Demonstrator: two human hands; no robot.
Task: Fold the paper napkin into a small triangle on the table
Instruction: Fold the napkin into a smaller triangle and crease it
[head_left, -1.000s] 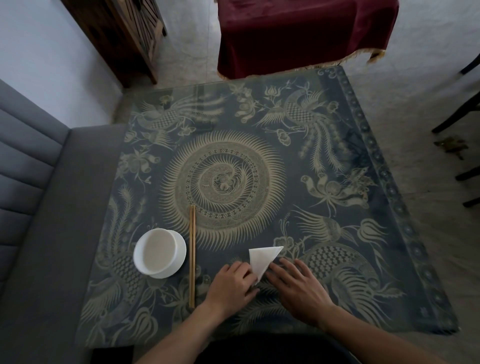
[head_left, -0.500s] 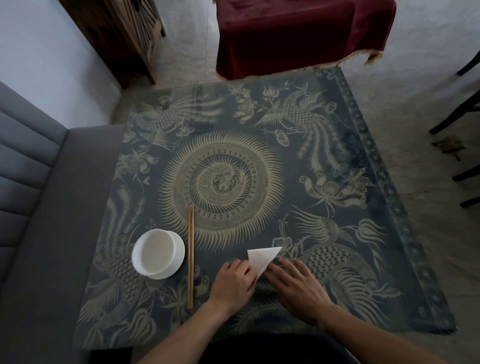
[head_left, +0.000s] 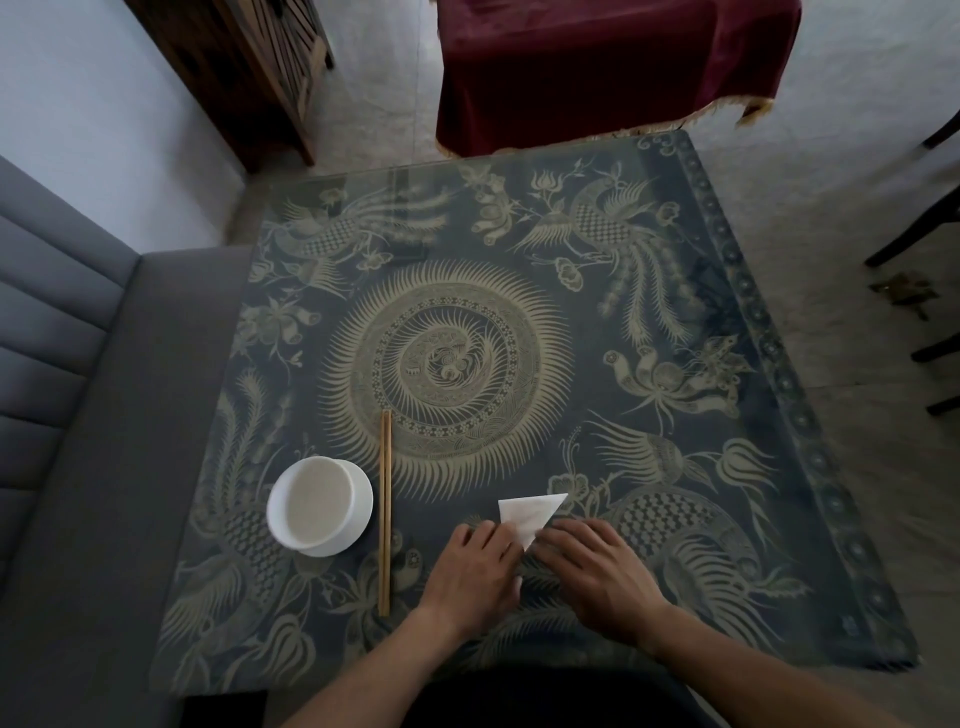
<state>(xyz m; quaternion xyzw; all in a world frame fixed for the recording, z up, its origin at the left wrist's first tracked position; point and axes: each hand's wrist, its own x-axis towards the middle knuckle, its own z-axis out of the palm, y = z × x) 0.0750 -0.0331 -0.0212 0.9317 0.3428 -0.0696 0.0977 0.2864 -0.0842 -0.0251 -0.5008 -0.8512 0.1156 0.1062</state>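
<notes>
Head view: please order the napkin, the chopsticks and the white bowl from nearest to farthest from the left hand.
From the left hand:
1. Napkin, touching its fingertips, just right.
2. Chopsticks, to its left.
3. White bowl, farther left, beyond the chopsticks.

Two bare forearms come into the head view from the bottom edge, with no sleeves, watch, bracelet or rings visible on them. The left hand (head_left: 475, 569) and right hand (head_left: 597, 574) are ungloved, nails short and plain. Between the forearms lies a dark, unpatterned garment (head_left: 545, 699), its cut unclear.
</notes>
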